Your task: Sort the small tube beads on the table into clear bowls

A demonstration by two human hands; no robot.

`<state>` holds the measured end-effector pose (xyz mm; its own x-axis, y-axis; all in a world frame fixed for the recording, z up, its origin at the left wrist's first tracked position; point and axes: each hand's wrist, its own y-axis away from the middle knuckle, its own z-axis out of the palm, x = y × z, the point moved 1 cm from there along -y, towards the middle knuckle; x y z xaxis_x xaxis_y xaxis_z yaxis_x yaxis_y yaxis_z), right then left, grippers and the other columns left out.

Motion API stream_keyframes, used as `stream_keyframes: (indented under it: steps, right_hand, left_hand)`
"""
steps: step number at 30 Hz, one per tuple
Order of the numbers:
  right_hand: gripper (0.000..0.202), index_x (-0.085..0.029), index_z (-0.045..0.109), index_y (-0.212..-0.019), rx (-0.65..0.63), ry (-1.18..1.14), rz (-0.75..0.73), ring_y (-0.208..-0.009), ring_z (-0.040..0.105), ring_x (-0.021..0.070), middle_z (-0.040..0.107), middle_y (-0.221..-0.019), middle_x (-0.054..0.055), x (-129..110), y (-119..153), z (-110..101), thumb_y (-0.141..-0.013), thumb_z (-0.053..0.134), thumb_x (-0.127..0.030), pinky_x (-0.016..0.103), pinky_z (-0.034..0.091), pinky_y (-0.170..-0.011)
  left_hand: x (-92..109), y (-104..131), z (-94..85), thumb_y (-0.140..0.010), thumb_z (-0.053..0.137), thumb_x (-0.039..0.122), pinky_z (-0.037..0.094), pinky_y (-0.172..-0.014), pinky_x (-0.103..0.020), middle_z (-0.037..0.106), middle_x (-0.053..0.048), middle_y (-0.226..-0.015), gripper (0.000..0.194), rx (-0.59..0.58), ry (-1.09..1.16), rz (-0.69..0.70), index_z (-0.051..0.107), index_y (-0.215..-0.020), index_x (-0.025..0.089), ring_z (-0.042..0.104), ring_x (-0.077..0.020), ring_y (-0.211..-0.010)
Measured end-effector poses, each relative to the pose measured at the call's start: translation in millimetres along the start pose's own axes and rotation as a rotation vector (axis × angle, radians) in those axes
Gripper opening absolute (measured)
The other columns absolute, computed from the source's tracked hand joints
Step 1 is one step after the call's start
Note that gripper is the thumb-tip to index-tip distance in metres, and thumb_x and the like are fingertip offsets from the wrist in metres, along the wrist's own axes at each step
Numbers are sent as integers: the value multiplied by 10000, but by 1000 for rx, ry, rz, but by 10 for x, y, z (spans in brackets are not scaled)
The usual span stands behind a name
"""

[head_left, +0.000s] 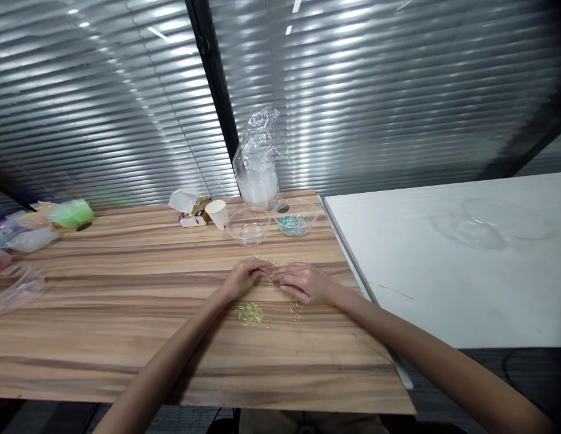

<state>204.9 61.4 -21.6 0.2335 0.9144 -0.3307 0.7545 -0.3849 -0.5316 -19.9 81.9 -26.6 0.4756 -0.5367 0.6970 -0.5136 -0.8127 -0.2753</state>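
My left hand (pixel 245 278) rests low over the table, thumb and forefinger brought together at the edge of a scatter of small yellow-green tube beads (pixel 274 264). What is between those fingertips is too small to make out. Facing it from the right, my right hand (pixel 306 283) has its fingers stretched toward the same beads, the thumb apart from them. Nearer to me lies a pile of yellow-green tube beads (pixel 250 314). A few paler beads (pixel 295 311) lie loose just below my right hand.
Behind my hands stand a clear plastic bowl (pixel 248 234), a second one with blue-green beads (pixel 293 225), a paper cup (pixel 217 214), a tissue pack (pixel 194 214) and bagged bowls (pixel 259 181). Colourful bags (pixel 31 229) lie left. A white table (pixel 443 289) adjoins on the right.
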Motion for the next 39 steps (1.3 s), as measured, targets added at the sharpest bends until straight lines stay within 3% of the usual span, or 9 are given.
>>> stream_keyframes:
  steps: [9, 17, 24, 33, 39]
  right_hand:
    - [256, -155, 631, -1102, 6, 3, -9, -1061, 619, 212, 686, -1101, 87, -1, 9, -3, -958, 426, -205, 376, 496, -924]
    - [255, -142, 640, -1083, -59, -41, -55, -1170, 555, 202, 662, -1162, 80, -23, -31, -1, -944, 427, -169, 357, 457, -997]
    - [255, -138, 640, -1083, -48, -20, -45, -1161, 566, 208, 660, -1166, 96, -19, -21, 0, -953, 426, -183, 367, 466, -986]
    - [270, -128, 613, -1155, -109, 12, -12, -1184, 545, 218, 630, -1224, 98, -27, -42, 4, -953, 450, -203, 379, 439, -1008]
    - [247, -134, 634, -1104, -95, 10, -22, -1132, 577, 224, 666, -1152, 92, -11, -26, 15, -950, 456, -210, 390, 454, -983]
  left_hand:
    - [-24, -78, -118, -794, 605, 173, 537, -705, -281, 713, -87, -845, 282, -168, 151, -131, 663, -1059, 99, 669, -170, -755]
    - [-29, -121, -122, -740, 667, 170, 504, -635, -247, 670, -56, -747, 290, -197, 153, -198, 673, -1018, 88, 625, -147, -669]
    - [-39, -69, -154, -739, 690, 178, 472, -607, -228, 668, -51, -743, 271, -160, 66, -214, 689, -998, 99, 605, -142, -656]
    - [62, 44, -116, -779, 624, 77, 462, -666, -221, 675, -36, -811, 162, -69, -105, -104, 679, -920, 137, 598, -136, -713]
    - [-93, 238, -333, -833, 606, 170, 483, -722, -265, 678, -50, -816, 73, 52, -232, -63, 678, -840, 162, 620, -167, -758]
